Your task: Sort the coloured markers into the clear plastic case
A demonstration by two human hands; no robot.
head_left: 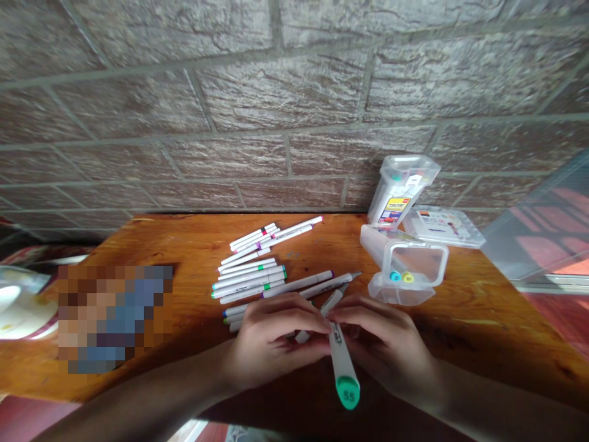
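The long white marker (341, 356) sits right between the left hand (283, 334) and the right hand (389, 337), both just as near and pinching it with fingertips, its green end close and its other end pointing away.

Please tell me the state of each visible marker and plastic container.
White marker with green "55" end: held by left hand and right hand.
Transparent plastic box with yellow label: standing, closed.
Transparent plastic box with rectangular mouth: lying, open.
Flat transparent plastic case: lying flat.
Loose white markers: lying down.
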